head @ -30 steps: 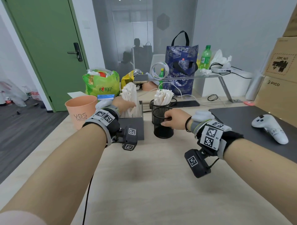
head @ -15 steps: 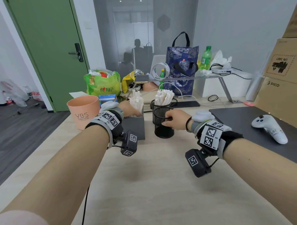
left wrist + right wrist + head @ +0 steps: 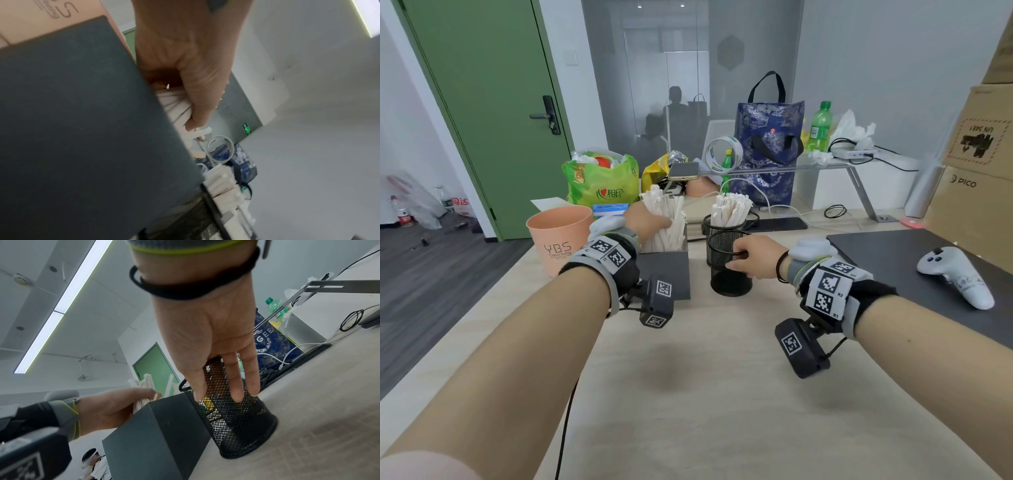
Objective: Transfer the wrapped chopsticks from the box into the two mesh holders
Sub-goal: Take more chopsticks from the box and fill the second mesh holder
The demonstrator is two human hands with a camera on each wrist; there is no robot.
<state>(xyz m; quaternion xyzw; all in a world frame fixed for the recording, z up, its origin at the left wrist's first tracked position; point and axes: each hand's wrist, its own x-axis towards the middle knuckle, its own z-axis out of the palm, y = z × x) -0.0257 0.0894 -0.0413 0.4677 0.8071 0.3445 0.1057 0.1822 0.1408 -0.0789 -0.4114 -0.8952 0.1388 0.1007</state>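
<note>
- Head view shows the left hand (image 3: 650, 219) reaching into the dark grey rectangular box (image 3: 664, 274), fingers closed around a bundle of white paper-wrapped chopsticks (image 3: 666, 219) that stand upright and fan out above the box rim.
- Left wrist view confirms it: the thumb (image 3: 202, 100) presses across the wrappers just above the box wall (image 3: 82, 129), so the hand is clamped on the bundle, though how many pairs it holds cannot be told.
- The right hand (image 3: 755, 255) steadies the near black wire-mesh cylindrical holder (image 3: 729, 270), which looks empty; in the right wrist view its fingers (image 3: 234, 386) lie straight down the outside of the mesh while the thumb hooks at the rim.
- The far black mesh holder (image 3: 722, 222), just behind the near one, already carries a full sheaf of wrapped chopsticks (image 3: 731, 209).
- Handling, as a judgement: the sticks are light and stiff, but the paper sleeves are smooth and slide on each other, so a loose bundle will splay or shed single pairs.
- Best hold is around the middle of the bundle, squeezed firmly, keeping the lower ends level so they drop into the holder mouth together.
- The empty holder is light and could tip when the bundle lands; the bracing hand matters.
- An orange plastic cup (image 3: 560, 236) stands left of the box, on the pale wooden table (image 3: 705, 394).
</note>
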